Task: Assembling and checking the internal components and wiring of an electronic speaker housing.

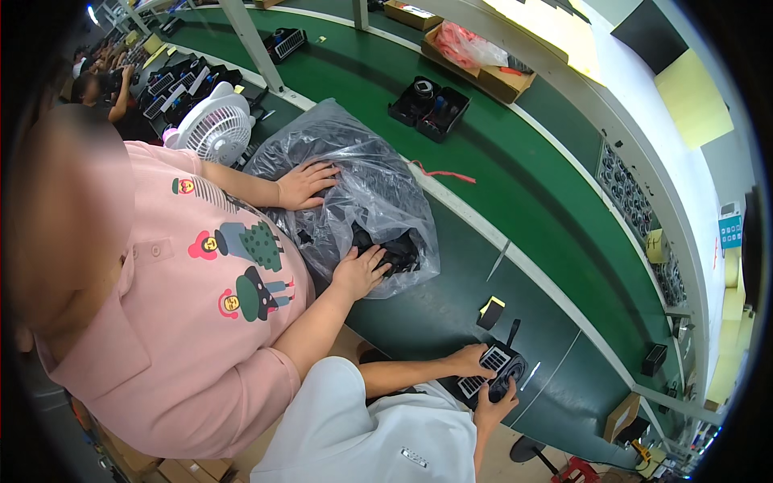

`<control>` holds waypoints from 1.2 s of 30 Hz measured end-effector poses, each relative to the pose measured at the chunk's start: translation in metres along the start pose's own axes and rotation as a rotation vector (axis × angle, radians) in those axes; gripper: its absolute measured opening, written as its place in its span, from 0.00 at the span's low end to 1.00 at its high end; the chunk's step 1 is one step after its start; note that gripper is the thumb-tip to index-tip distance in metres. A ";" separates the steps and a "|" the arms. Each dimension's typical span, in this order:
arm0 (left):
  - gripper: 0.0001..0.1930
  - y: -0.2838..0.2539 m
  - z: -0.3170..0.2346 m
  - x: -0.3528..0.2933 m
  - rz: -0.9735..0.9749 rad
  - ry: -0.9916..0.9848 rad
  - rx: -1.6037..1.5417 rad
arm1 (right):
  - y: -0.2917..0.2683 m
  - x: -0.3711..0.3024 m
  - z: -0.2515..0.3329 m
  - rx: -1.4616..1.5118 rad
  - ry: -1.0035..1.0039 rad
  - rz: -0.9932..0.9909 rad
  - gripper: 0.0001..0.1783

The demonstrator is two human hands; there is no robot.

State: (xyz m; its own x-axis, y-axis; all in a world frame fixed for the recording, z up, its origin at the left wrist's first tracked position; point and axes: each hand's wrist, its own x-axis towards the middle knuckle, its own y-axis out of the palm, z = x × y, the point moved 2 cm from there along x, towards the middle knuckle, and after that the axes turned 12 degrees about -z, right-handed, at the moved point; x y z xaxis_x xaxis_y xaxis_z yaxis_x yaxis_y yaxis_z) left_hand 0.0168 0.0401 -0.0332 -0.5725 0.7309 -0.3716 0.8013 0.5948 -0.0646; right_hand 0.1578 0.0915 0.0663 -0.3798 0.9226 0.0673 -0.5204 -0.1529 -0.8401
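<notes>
A black box-shaped device (501,372), with pale gridded panels and a round speaker-like part, rests at the edge of the dark green bench. My left hand (473,361) grips its far left side, the fingers bent over the panel. Around the near right side curls my right hand (495,405), its fingers against the round part. A black strap or handle (513,333) sticks up from the device. The underside of the device is hidden. Beside it lie a small black-and-yellow block (490,312) and a thin white stick (531,376).
To the left, a co-worker in pink presses both hands on a clear plastic bag (322,145) holding black items. A white fan (216,129) stands behind. Across the metal rail (463,205), the green belt (515,189) carries an opened black unit (428,109) and a cardboard box (499,83).
</notes>
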 end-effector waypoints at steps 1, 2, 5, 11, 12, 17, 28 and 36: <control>0.37 0.001 -0.001 0.000 0.006 0.015 -0.021 | 0.000 -0.001 0.000 0.008 0.026 0.008 0.38; 0.38 0.002 -0.005 -0.002 0.026 0.018 -0.052 | -0.005 -0.002 -0.001 0.007 0.061 0.005 0.38; 0.41 -0.026 -0.025 -0.008 0.029 -0.002 -0.022 | 0.006 0.001 0.005 -0.035 -0.031 -0.009 0.38; 0.37 -0.026 -0.006 0.004 -0.012 -0.045 -0.014 | 0.012 0.005 0.025 0.016 0.127 0.059 0.38; 0.37 -0.024 -0.009 0.004 -0.002 -0.049 -0.027 | 0.010 0.005 0.024 0.013 0.149 0.058 0.38; 0.37 -0.014 -0.009 0.003 0.004 -0.015 0.037 | 0.002 0.004 0.020 0.004 0.154 0.032 0.38; 0.37 -0.010 -0.005 0.002 -0.039 0.000 0.078 | -0.006 0.002 0.019 0.007 0.133 0.012 0.38; 0.35 -0.012 -0.005 0.001 -0.037 -0.015 0.081 | -0.004 -0.002 0.021 -0.011 0.149 0.003 0.38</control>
State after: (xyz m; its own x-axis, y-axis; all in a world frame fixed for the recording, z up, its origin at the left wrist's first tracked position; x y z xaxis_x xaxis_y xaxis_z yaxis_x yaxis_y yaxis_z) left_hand 0.0062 0.0353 -0.0278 -0.5998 0.7035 -0.3813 0.7914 0.5918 -0.1532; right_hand 0.1445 0.0829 0.0804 -0.2634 0.9646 -0.0155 -0.5102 -0.1530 -0.8463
